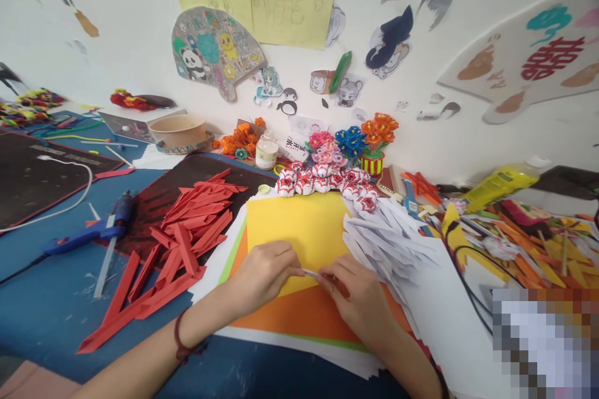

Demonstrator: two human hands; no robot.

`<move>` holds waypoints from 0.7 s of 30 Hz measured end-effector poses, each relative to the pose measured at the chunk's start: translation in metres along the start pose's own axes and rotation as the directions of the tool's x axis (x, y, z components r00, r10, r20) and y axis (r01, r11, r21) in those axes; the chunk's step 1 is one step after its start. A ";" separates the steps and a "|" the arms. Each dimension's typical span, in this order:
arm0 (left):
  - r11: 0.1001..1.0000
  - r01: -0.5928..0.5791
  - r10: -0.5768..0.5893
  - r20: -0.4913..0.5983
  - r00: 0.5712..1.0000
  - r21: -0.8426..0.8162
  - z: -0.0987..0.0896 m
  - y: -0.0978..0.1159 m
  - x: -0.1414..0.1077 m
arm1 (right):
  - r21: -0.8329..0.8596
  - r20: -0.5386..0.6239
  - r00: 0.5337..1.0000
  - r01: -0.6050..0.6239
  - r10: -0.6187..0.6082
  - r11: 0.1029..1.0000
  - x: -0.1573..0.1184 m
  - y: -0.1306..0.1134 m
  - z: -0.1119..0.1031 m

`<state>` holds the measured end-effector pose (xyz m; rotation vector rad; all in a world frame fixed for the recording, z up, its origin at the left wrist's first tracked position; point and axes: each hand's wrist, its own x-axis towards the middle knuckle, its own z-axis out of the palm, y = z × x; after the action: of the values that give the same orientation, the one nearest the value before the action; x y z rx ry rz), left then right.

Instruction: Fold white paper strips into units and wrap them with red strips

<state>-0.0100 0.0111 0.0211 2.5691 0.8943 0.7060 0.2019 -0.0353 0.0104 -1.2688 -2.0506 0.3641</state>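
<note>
Your left hand (267, 269) and right hand (358, 292) pinch a slim whitish paper piece (311, 274), likely light, easily creased; hold its ends gently.

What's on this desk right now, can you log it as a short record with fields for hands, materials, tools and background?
Left hand: pinching one end of a small pale piece
Right hand: fingers at its other end
Under the hands: yellow sheet overlapping an orange sheet
Left pile: red folded strips
Right pile: white folded strips
Tool: blue glue gun, left of the red strips
Behind the sheets: red-and-white folded pieces
Far right: yellow bottle, tilted
Wall: cutouts and drawings
Unclear: pixelated lower-right corner
</note>
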 end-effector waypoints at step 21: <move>0.998 -0.002 -0.002 -0.067 0.998 -0.066 0.005 0.012 -0.006 | 0.123 -0.122 0.991 -0.041 0.056 0.992 -0.002 -0.011 -0.001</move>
<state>-0.0054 -0.0024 0.0208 2.5004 0.8762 0.8121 0.1959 -0.0431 0.0168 -1.2390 -1.8668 0.4136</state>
